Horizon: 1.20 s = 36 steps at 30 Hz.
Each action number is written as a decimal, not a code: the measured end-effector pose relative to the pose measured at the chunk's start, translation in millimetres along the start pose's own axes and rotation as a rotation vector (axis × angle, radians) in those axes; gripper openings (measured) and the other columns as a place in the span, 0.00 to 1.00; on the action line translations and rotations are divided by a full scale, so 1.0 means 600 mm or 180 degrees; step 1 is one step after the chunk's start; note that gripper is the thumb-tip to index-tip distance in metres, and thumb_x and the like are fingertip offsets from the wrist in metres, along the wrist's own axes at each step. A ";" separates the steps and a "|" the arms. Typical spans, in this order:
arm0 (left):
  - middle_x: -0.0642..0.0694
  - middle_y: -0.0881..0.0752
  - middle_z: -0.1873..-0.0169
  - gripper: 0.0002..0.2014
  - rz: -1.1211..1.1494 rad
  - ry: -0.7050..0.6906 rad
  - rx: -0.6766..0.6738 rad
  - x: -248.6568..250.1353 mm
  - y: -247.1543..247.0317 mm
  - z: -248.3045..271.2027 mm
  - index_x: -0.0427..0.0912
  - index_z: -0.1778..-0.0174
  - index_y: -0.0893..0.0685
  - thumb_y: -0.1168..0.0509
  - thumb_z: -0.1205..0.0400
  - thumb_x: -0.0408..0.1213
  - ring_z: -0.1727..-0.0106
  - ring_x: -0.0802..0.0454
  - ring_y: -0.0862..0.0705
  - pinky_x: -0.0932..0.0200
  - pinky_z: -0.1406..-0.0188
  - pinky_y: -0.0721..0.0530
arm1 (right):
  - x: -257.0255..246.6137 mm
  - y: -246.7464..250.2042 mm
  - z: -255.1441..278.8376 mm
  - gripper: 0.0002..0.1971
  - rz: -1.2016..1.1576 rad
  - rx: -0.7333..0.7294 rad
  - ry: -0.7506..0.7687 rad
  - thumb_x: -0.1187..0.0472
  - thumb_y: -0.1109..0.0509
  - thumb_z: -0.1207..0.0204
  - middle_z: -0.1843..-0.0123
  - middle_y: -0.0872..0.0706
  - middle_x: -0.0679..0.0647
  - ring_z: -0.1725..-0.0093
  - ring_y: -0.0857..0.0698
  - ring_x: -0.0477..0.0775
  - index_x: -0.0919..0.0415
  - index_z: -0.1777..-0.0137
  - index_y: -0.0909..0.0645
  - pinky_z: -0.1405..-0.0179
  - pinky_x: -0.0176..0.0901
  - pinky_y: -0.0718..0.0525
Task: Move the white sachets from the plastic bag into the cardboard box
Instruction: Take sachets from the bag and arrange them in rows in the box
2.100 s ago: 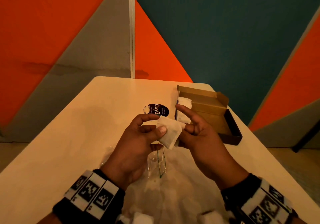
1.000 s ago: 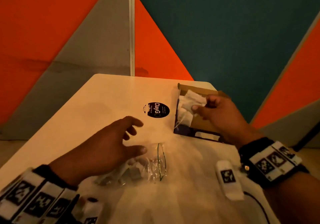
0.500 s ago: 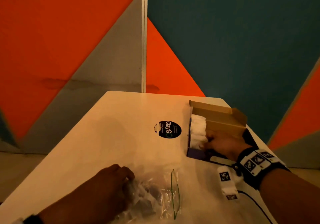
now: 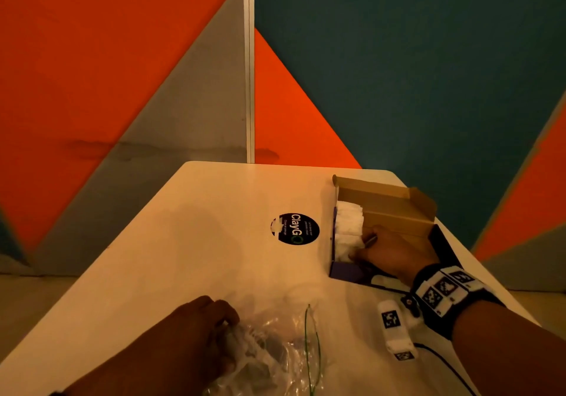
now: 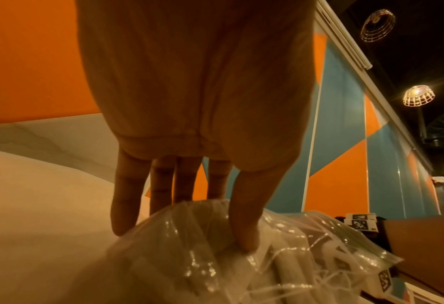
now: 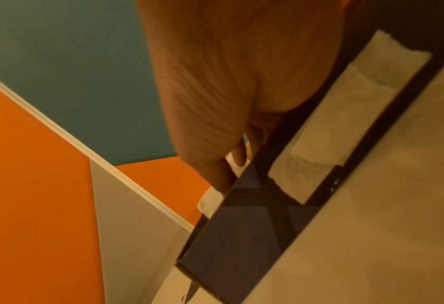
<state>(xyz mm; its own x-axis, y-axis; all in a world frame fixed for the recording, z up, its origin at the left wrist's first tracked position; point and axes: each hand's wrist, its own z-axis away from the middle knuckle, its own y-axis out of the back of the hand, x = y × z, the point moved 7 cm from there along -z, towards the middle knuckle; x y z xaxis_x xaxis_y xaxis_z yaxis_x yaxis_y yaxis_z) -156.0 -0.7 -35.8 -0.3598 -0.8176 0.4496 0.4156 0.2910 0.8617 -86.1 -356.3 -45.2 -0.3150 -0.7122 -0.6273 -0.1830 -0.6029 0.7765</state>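
An open cardboard box [image 4: 387,201] with dark outer sides [image 6: 241,236] stands at the table's far right. A row of white sachets [image 4: 349,227] stands along its left wall. My right hand [image 4: 360,247] is inside the box, against the near end of that row. In the right wrist view its thumb and fingers [image 6: 228,172] pinch a white sachet [image 6: 210,202] just over the box's edge. Near the front edge lies a clear plastic bag [image 4: 275,352] with more sachets inside. My left hand [image 4: 228,322] grips the crumpled left end of the bag [image 5: 189,257], thumb in front and fingers behind.
A round black sticker [image 4: 295,228] marks the pale table [image 4: 183,242] just left of the box. A small white tagged device [image 4: 395,329] with a dark cable lies under my right wrist. Orange, grey and teal wall panels rise close behind the table's far edge.
My right hand has carried the sachet from above the box down to the row inside it. My left hand has dropped onto the bag and taken hold of it. The view has tilted up.
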 end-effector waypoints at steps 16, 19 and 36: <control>0.61 0.25 0.38 0.30 -0.0552 -0.0256 0.0001 0.014 -0.009 0.002 0.67 0.24 0.29 0.30 0.22 0.47 0.39 0.60 0.21 0.61 0.38 0.21 | -0.131 -0.038 0.256 0.06 0.0581 -0.1230 0.1285 0.51 0.26 0.24 0.50 0.13 0.35 0.51 0.15 0.37 0.40 0.48 0.13 0.49 0.34 0.14; 0.59 0.24 0.41 0.27 -0.0567 -0.0231 0.0008 0.014 -0.008 0.001 0.65 0.25 0.27 0.30 0.21 0.47 0.42 0.59 0.21 0.61 0.41 0.20 | -0.145 -0.082 0.292 0.14 0.0788 -0.1569 0.1698 0.56 0.27 0.23 0.42 0.14 0.34 0.49 0.17 0.35 0.38 0.40 0.14 0.47 0.28 0.18; 0.56 0.22 0.40 0.27 -0.0615 -0.0256 0.0153 0.013 -0.017 0.001 0.63 0.23 0.29 0.31 0.19 0.46 0.41 0.57 0.20 0.65 0.43 0.22 | -0.118 -0.136 0.302 0.20 0.1733 -0.1068 0.1368 0.57 0.28 0.22 0.34 0.17 0.52 0.37 0.18 0.53 0.53 0.30 0.20 0.35 0.44 0.21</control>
<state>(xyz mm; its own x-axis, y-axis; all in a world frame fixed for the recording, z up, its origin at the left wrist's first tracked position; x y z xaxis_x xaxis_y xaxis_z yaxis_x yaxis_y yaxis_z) -163.7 -9.8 -40.7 -0.4951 -0.8188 0.2906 0.2928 0.1577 0.9431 -217.8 -191.5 -53.3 0.1223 -0.9755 -0.1831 0.2079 -0.1552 0.9658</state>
